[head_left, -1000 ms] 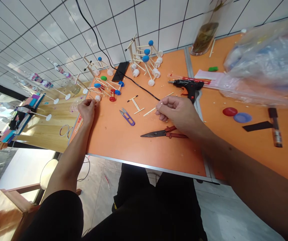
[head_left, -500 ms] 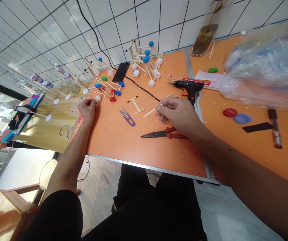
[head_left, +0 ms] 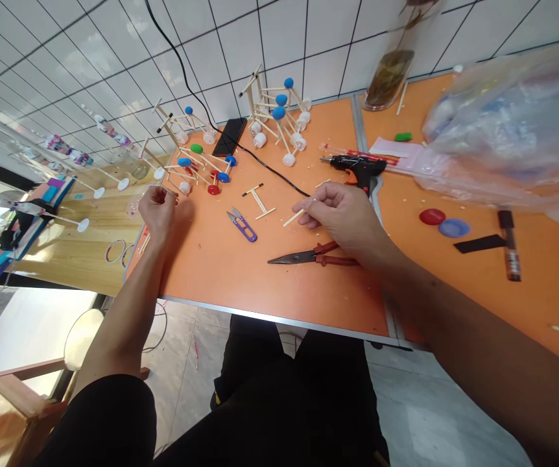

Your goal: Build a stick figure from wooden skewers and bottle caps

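L hand (head_left: 157, 211) at left edge of orange table (head_left: 216, 272): fingertips pressed together in pinch, item in them too small to tell. Just past fingertips, upper left of frame, wooden stick frame w/ blue & red caps (head_left: 196, 170); its white bottle-cap wheel (head_left: 185, 187) sits near L fingers, apart from them or touching, can't tell.

R hand (head_left: 342, 217), mid-frame: thumb + index pinching thin wooden stick (head_left: 293, 218), rest of fingers loosely curled. Stick pointing left, off table surface.

Nearby: red-handled long-nose pliers (head_left: 311, 258) just below R hand; purple thread snips (head_left: 241, 225) left of it; hot glue gun (head_left: 357, 167) just beyond R hand; black cable (head_left: 279, 172) across table. Clear plastic bag (head_left: 508, 136) upper right, blurred.
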The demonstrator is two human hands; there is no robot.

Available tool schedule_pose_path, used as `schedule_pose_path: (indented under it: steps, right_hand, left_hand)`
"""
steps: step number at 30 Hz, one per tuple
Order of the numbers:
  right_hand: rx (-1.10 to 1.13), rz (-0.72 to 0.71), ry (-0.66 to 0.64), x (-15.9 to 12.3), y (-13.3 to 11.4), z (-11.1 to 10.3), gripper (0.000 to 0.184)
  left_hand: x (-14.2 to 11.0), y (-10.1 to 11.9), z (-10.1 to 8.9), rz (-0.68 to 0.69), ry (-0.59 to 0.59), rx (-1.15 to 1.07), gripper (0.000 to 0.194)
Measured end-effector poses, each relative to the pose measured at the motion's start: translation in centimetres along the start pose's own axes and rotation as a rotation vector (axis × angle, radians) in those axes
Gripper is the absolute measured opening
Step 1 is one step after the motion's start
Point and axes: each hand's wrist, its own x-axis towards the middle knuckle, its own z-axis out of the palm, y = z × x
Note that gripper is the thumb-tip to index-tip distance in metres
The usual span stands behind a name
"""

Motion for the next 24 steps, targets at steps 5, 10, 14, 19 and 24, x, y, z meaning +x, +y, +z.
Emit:
schedule_pose_path:
  steps: [5,10,14,19,24]
  right_hand:
    - [-0.023,-0.005,-0.020,0.2,-0.3,-0.4,0.029]
    - [-0.044,-0.081,-0.058,0.6,-0.4,-0.3,0.023]
    - [-0.062,-0.116,-0.041,0.8,-1.0,-0.2,0.019]
    - [0.002,-0.111,0.011,1.6,-1.5,-0.3,0.014]
    - [0.015,-0.018,0.024,2.8,-1.0,1.1,0.018]
  left_hand:
    - [-4.6,5.2,0.4,0.053,-0.320,-0.269,0.015]
    - [-9.5,12.5,4.1,0.051,-0.645,-0.445,0.016]
    - [-11.4,16.3,8.1,0.131,-0.701,-0.509,0.014]
    - [-11.7,17.0,10.7,0.248,-0.646,-0.462,0.018]
    - [-11.9,15.3,10.9,0.328,-0.596,-0.395,0.016]
